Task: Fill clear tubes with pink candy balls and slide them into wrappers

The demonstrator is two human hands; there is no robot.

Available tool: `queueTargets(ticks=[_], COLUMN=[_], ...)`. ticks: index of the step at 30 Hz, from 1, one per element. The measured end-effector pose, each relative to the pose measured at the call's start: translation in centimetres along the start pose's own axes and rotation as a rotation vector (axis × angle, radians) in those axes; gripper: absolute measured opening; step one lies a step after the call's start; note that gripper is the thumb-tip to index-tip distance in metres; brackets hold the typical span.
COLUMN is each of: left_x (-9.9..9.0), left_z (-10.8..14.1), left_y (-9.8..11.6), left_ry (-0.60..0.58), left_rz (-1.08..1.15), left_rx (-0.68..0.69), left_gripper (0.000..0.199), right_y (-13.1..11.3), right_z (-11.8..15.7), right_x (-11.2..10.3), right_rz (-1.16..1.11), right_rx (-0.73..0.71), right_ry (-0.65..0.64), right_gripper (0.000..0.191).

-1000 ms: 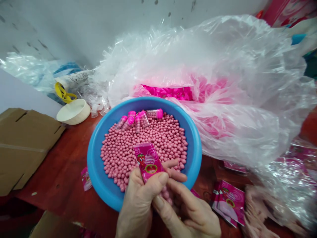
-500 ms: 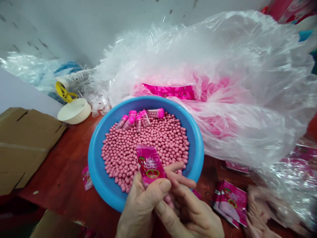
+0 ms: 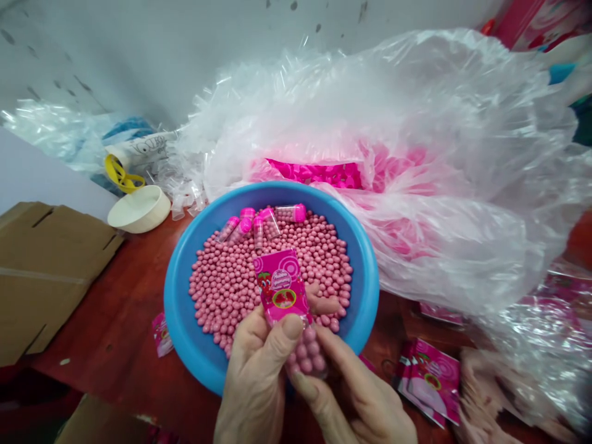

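Note:
Over the near part of a blue basin (image 3: pixel 173 290), both my hands hold a pink printed gum packet (image 3: pixel 281 287). Its lower part is see-through and shows several pink gumballs (image 3: pixel 309 350). My left hand (image 3: pixel 259 370) pinches the packet from the left, the thumb across its middle. From the right, my right hand (image 3: pixel 356 388) has its thumb and a finger around the gumball-filled end. Other fingers of that hand are partly hidden behind the packet. Loose pink gumballs (image 3: pixel 231 277) cover the basin's bottom. Clear tubes with pink caps (image 3: pixel 291 213) lie on them at the back.
A stack of flat pink packets (image 3: pixel 430 382) lies right of the basin, and one packet (image 3: pixel 161 335) left. A cardboard box (image 3: pixel 50 265), white dish (image 3: pixel 139 209) and yellow tape ring (image 3: pixel 121 174) stand left. Large clear plastic bags (image 3: pixel 462 228) bulge behind, holding pink pieces (image 3: pixel 333 174).
The packet has turned to face me more squarely. Its gumball-filled end, mostly hidden by my fingers before, is now in sight. My right hand's fingers have closed in around that end.

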State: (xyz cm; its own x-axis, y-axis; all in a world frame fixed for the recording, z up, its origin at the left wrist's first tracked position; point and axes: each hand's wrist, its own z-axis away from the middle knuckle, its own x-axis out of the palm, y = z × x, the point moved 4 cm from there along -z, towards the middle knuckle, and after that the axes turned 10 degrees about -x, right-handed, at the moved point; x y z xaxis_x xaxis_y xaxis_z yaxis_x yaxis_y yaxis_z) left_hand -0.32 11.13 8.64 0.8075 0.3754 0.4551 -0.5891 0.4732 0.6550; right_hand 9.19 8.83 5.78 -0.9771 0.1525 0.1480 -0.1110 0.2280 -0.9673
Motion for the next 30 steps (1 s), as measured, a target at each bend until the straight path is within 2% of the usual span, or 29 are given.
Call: queueTargets(ticks=[3,8,11,14,18,21,25,30], left_x=[0.0,-0.7,-0.7,-0.6,-0.7,-0.6,-0.8,-0.6], left_z=[0.0,-0.1,0.1,0.3,0.2,0.0,0.2,0.3], left_y=[-0.4,-1.8,-2.1,-1.8,-1.3,-1.6,-2.6,-2.5], left_ry=[0.026,0.130,0.073,0.012,0.036,0.054,0.164,0.096], left_rz=[0.028,0.087,0.163,0.222,0.205,0.170,0.202,0.182], left_rx=[-0.017,-0.084,-0.070,-0.052,0.003,0.007,-0.020,-0.036], left_gripper=[0.021,0.025,0.027,0.021,0.018,0.023,0.025,0.024], right_y=[0.0,-0.1,0.0,-0.3,-0.6,-0.4,0.2,0.6], right_z=[0.1,0.4,0.4,0.0,-0.5,-0.3,0.2,0.2], right_x=[-0.6,-0.4,-0.5,-0.5,-0.4,-0.4,-0.5,-0.3], right_rz=[0.177,0.252,0.258,0.244,0.207,0.216,0.189,0.005], right_rx=[-0.080,-0.118,-0.105,-0.107,-0.113,-0.087,-0.027,0.119], right_ry=[-0.015,-0.022,0.003,0.015,0.016,0.035,0.097,0.122], right_gripper=[0.036,0.038,0.035,0.031,0.031,0.031,0.034,0.034])
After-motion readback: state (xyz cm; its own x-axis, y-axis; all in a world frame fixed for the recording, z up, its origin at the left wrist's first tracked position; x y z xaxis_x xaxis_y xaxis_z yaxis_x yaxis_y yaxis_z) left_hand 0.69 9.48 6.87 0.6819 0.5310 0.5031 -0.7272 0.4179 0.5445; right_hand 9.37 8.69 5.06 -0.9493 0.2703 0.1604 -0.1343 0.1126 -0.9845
